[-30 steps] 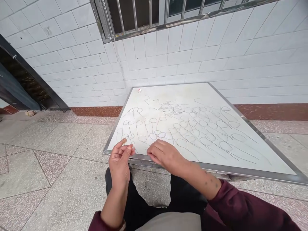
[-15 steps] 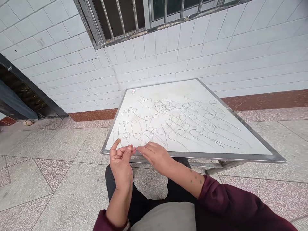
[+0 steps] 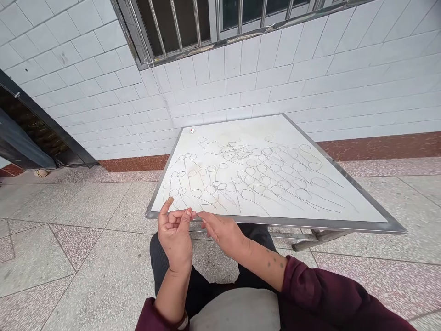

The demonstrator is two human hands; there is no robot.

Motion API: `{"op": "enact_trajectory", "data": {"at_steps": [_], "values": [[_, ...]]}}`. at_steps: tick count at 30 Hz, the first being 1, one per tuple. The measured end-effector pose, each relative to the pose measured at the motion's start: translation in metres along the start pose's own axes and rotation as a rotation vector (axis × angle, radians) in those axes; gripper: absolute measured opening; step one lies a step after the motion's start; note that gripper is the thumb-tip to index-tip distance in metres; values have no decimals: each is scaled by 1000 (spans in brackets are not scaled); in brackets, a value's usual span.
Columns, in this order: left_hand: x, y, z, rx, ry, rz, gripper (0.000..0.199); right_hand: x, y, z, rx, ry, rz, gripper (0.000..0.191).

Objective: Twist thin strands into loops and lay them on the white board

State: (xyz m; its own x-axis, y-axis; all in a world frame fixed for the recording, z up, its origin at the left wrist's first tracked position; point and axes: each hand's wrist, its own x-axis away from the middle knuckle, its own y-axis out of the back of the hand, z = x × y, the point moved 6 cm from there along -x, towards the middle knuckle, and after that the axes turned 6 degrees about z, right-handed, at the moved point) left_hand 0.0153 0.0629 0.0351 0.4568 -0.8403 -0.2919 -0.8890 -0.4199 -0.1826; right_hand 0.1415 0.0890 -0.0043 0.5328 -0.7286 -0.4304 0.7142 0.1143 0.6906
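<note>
My left hand (image 3: 176, 234) is raised at the table's near edge, thumb and a finger pinched together and one finger sticking up. My right hand (image 3: 223, 232) meets its fingertips from the right, its fingers closed and pointing left. Between the two pinches there seems to be a thin wire, too fine to see clearly. Just beyond the hands, several thin dark wires (image 3: 249, 195) lie spread over the white tabletop (image 3: 237, 126). Many have a round loop at one end and a long tail; a tangled bunch lies farther back.
A small white and red object (image 3: 192, 131) sits at the table's far left corner. Grey metal edging (image 3: 310, 224) frames the tabletop. Behind it rise a white tiled wall (image 3: 206, 92) and a barred window (image 3: 220, 23). My knees are under the near edge.
My right hand has shifted slightly down and its fingers have curled more beneath. My left hand keeps its pinch, almost in the same place.
</note>
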Motion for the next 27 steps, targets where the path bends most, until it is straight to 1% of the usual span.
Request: {"op": "enact_trajectory", "data": {"at_steps": [3, 10, 14, 18, 22, 24, 25, 27], "values": [[-1, 2, 1, -14, 9, -7, 56, 1, -3, 1, -27, -17, 18, 27], [-4, 9, 1, -34, 1, -26, 55, 10, -6, -3, -189, -93, 34, 22], [-4, 11, 5, -10, 24, -22, 55, 12, -7, -4, -228, -128, 20, 20], [-7, 18, 7, -2, 14, -39, 56, 18, -10, -3, -237, -115, 25, 16], [-13, 31, 6, 2, 5, -67, 55, 35, -13, -7, -206, -61, 103, 16], [-16, 40, 4, -7, 10, -94, 55, 43, -8, -11, -185, -46, 130, 17], [-18, 44, 4, -8, 17, -97, 55, 45, -3, -14, -177, -54, 117, 17], [-19, 46, 3, -9, 37, -67, 56, 44, 13, -19, -173, -101, 31, 16]]}}
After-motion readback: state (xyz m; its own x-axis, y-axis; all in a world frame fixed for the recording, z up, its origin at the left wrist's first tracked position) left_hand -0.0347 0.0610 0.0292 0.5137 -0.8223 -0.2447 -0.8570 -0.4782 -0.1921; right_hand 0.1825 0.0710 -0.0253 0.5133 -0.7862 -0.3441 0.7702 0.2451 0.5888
